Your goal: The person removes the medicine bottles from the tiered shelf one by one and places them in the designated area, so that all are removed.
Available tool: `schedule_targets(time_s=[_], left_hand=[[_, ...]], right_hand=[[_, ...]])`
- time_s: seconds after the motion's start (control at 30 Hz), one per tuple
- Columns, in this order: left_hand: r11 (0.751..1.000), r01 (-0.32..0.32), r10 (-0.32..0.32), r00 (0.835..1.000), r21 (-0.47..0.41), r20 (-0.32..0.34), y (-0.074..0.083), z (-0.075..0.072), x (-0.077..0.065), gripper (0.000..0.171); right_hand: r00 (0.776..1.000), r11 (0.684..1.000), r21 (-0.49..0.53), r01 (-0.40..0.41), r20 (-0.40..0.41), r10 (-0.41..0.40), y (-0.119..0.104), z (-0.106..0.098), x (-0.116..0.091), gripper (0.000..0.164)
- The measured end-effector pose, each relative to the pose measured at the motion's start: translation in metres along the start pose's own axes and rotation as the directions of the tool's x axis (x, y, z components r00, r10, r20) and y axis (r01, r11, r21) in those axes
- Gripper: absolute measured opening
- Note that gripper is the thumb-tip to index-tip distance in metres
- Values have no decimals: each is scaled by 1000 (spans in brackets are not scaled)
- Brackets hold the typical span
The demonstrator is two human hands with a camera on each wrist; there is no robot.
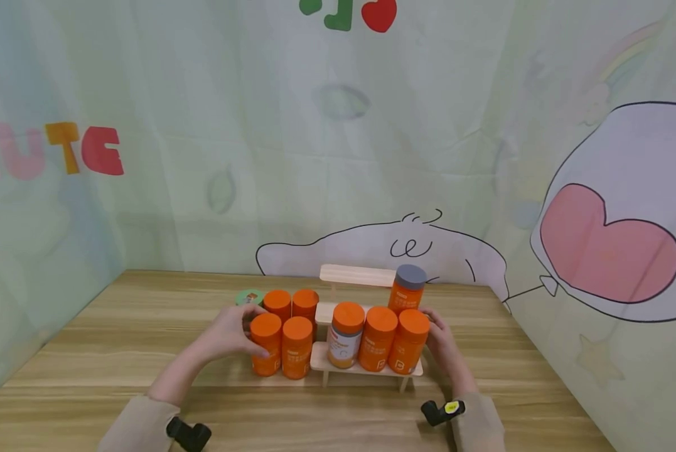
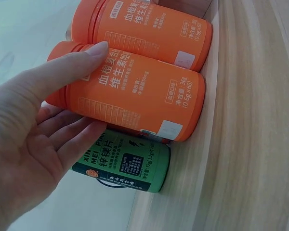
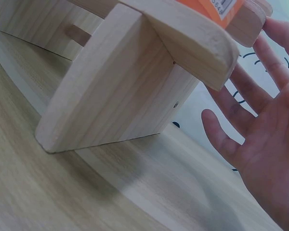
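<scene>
My left hand (image 1: 228, 333) holds an orange supplement bottle (image 1: 266, 348) at the front left, thumb across its label and fingers behind it. Beside it stands a second orange bottle (image 1: 297, 351), and two more orange-capped bottles are behind them. A green bottle (image 2: 135, 166) stands past my left fingers. Close to the right end of a tiered wooden rack (image 1: 349, 274) is my right hand (image 1: 442, 339). Its fairly straight fingertips (image 3: 274, 29) touch the shelf ends. On the rack's lowest shelf stand three orange-capped bottles (image 1: 378, 339); a grey-capped orange bottle (image 1: 408, 290) sits higher up.
The rack and bottles stand on a wood-grain table (image 1: 145, 314). A patterned curtain (image 1: 202, 157) hangs behind and at both sides. A pale board (image 2: 207, 115) lies under the left bottles. Both wrists wear black camera mounts (image 1: 188, 434).
</scene>
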State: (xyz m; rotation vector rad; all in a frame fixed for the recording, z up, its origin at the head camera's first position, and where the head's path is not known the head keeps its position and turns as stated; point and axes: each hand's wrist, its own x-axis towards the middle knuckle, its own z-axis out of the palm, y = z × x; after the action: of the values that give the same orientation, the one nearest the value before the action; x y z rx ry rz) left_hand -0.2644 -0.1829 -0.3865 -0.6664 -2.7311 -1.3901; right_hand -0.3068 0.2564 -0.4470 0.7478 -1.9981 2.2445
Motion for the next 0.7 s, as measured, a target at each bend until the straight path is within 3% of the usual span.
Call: schedule_targets(time_s=[0.27,0.47,0.6,0.7], left_hand=[[1000,-9,8,1000,23,13,4,-3,-2,77],[999,26,-26,1000,-20,1,12,-12,-5,75],[996,44,-49,997,-75,-57,16,-17,-7,66],[994,16,-34,986,-109,-161,21,-15,-9,53]], right_hand=[[1000,1000,3,-8,3,8,1,0,0,38],[1000,1000,-6,-12,-3,12,1,1,1,37],[1000,1000,-13,-23,-17,22,1,0,1,37],[999,999,-18,-31,-19,30,1,-1,-1,38]])
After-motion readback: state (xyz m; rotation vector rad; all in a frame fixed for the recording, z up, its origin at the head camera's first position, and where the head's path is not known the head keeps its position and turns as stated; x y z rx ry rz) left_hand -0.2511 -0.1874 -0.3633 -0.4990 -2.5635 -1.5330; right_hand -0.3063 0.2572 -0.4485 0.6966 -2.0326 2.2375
